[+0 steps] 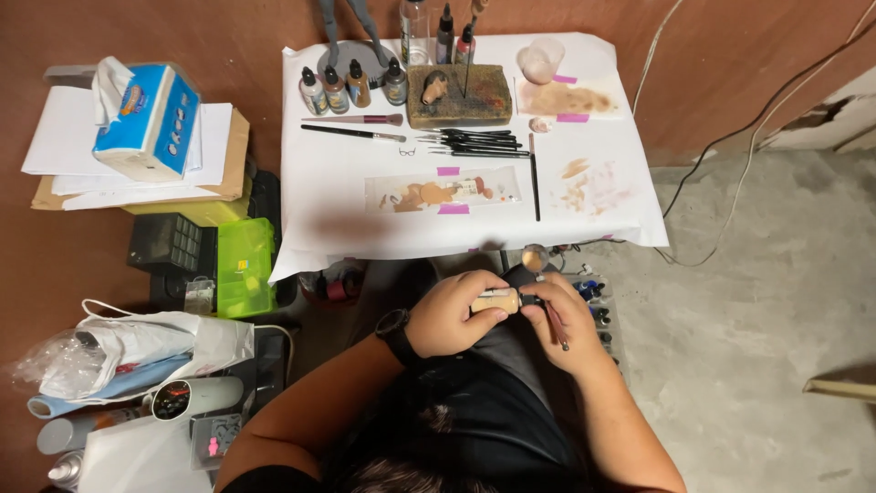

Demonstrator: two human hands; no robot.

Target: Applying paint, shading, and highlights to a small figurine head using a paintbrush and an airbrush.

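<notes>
left hand [449, 315]: mine, closed around a small tan cylinder [494, 300], thumb on top; black watch [395, 330] on wrist
right hand [568, 319]: mine, fingers curled, pinching a thin brush [556, 324] that slants down toward my lap; fingertips touch the cylinder's right end
cylinder: held level between both hands, over my lap, just below the table edge
table sheet [347, 219]: white paper covering the table, paint smears on its right part
palette strip [443, 191]: clear strip mid-sheet with tan and brown paint blobs, pink tape above and below
brushes [474, 141]: black bunch lying flat above the strip; two longer ones lie to their left, one lies upright to the right
bottles [354, 87]: row of small dropper bottles at the sheet's top left, more at the top centre
block [459, 95]: brownish slab beside the bottles, a small piece on it
cup [541, 59]: clear, top right
tissue box [146, 119]: blue, on a paper stack left of the table
green box [245, 267]: below the stack
floor: grey concrete, right
</notes>
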